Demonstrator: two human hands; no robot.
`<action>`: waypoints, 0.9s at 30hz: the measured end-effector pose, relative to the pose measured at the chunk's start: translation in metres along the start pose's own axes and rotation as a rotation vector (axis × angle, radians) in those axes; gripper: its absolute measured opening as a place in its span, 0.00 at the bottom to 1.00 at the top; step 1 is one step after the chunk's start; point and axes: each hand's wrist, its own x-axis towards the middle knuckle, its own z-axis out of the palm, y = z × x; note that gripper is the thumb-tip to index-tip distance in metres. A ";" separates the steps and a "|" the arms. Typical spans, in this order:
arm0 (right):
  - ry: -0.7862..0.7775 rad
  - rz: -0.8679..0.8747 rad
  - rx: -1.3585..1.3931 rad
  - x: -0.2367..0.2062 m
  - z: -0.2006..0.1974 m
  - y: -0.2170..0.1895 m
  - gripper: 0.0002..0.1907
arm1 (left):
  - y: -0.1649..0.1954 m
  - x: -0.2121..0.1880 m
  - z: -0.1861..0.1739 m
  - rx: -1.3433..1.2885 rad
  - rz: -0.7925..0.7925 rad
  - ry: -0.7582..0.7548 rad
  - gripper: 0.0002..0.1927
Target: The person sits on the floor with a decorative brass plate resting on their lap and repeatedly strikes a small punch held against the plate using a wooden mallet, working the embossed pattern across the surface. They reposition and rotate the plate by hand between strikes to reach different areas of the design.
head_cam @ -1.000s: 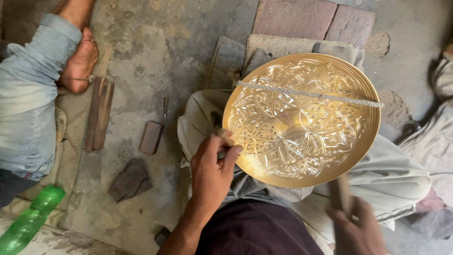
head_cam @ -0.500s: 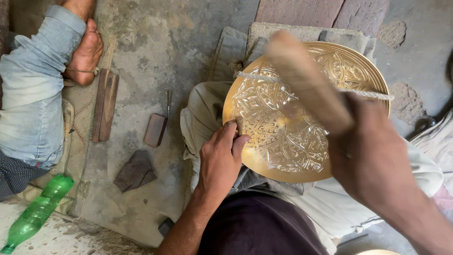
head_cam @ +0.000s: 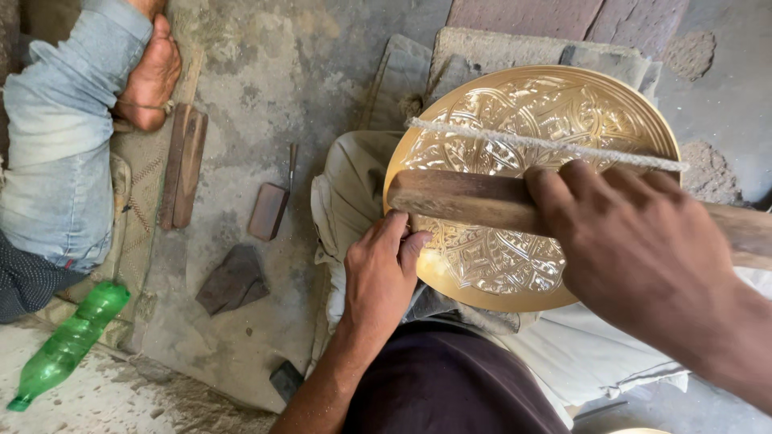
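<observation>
The left hand [head_cam: 379, 277] pinches a small tool, mostly hidden, at the near rim of the brass plate [head_cam: 535, 185] on the lap. The right hand [head_cam: 635, 241] is clamped on a wooden mallet [head_cam: 458, 198] over it. The plate looks thin, stiff, dent-prone; best held by its rim. A cord [head_cam: 482, 138] crosses it; beyond lie wood blocks [head_cam: 268, 210], a green bottle [head_cam: 68, 341], and another person's foot [head_cam: 153, 76].

The wooden mallet [head_cam: 466, 199] hides its striking end against the brass plate [head_cam: 563, 104].

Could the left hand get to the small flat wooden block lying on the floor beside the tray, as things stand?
Probably yes. The left hand rests at the brass tray's near rim, and the wooden block lies just to its left on bare floor with nothing between them.
</observation>
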 end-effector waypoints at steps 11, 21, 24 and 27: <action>-0.143 0.163 0.111 0.011 -0.036 -0.019 0.21 | -0.001 -0.008 0.000 -0.019 -0.092 0.009 0.13; -0.004 -0.045 -0.108 -0.001 -0.006 -0.017 0.18 | -0.005 -0.017 0.003 -0.035 -0.091 0.046 0.12; 0.139 0.125 0.116 -0.003 0.002 -0.015 0.21 | -0.006 -0.023 0.004 -0.042 -0.087 0.063 0.12; 0.182 -0.084 -0.099 -0.004 0.005 -0.014 0.14 | -0.007 -0.025 0.008 -0.047 -0.109 0.063 0.12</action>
